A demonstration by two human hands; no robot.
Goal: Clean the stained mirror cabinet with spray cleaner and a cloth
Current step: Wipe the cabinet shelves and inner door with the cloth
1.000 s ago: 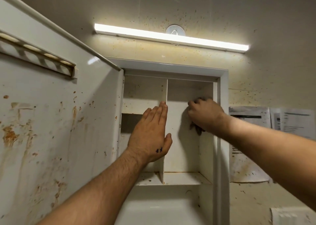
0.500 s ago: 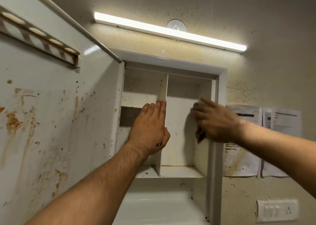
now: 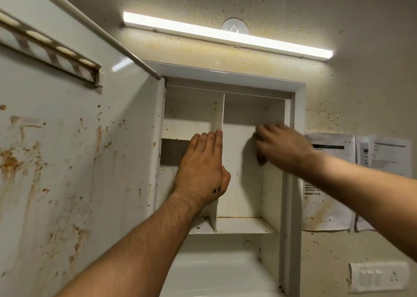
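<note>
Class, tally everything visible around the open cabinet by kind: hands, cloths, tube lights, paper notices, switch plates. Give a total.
Hands: 2, left hand and right hand
Cloths: 1, dark cloth
Tube lights: 1
Paper notices: 2
Switch plates: 1
Total: 7

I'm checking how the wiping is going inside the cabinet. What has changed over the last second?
The right hand, shut on the dark cloth, slid from the middle of the right compartment's back panel over to its right side wall, a wiping stroke. Nothing was taken up or let go. The left hand stays flat against the vertical divider, and the stained door stays open.
</note>
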